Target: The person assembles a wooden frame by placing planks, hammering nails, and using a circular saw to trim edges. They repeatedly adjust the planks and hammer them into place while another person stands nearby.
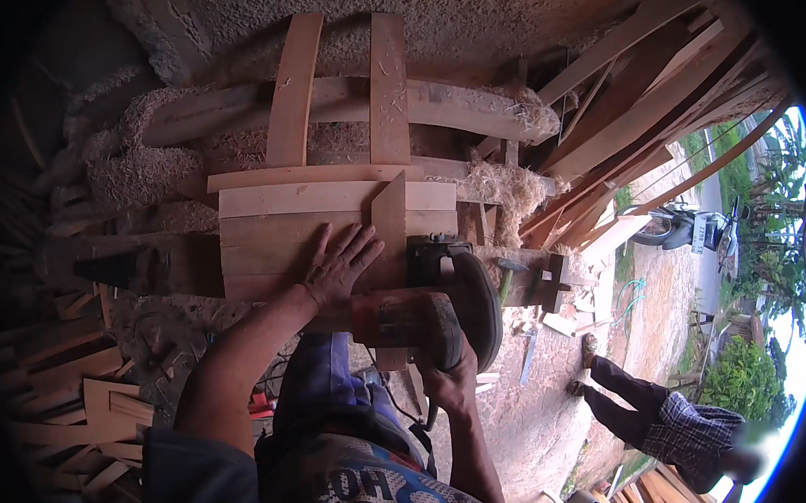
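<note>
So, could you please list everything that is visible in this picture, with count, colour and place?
wooden boards: several, pale brown, stacked at the centre
pointed wood piece: one, brown, lying on the boards
circular saw: one, red and dark, right of the boards
wood shavings: heaps, beige, upper left
long planks: many, brown, upper right
wood offcuts: many, brown, lower left
motorbike: one, dark, far right
another person: one, checked shirt, lower right
left hand: flat on the boards
right hand: gripping the saw
</note>
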A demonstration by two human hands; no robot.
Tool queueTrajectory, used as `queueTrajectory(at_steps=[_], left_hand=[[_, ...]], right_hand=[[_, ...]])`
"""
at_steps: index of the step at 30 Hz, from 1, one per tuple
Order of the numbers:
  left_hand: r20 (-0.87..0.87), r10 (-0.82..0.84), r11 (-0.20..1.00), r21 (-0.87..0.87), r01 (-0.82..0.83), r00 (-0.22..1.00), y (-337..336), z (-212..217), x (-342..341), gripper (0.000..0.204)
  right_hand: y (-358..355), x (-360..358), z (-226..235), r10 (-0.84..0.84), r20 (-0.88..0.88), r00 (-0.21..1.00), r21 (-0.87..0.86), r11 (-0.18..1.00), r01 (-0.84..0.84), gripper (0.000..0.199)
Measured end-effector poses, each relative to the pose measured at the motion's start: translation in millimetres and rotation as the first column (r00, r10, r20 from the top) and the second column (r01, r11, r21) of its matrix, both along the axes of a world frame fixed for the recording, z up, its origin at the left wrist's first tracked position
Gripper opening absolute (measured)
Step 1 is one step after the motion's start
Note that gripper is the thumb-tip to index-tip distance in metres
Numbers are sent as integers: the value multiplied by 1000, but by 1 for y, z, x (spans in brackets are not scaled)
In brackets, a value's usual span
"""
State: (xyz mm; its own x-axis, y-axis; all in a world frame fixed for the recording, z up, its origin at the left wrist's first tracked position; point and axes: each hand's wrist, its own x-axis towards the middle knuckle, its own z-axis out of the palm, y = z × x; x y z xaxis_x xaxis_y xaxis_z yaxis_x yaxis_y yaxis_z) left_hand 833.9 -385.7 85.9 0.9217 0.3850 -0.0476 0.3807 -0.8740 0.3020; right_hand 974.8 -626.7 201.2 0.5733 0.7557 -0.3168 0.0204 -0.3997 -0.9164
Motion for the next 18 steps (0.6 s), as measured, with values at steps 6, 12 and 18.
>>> queueTrajectory(at_steps=[6,12,18], left_hand=[[-80,-10,1000,-10,9,997,-1,5,0,85],[-145,-33,989,135,53,989,0,6,0,72],[-125,-41,965,253,72,991,-3,15,-2,66]], right_hand=[[17,5,9,0,2,1000,26,1000,0,31],[30,10,10,-16,-46,999,35,999,18,33],[40,16,8,3,-15,1000,53,999,-3,33]])
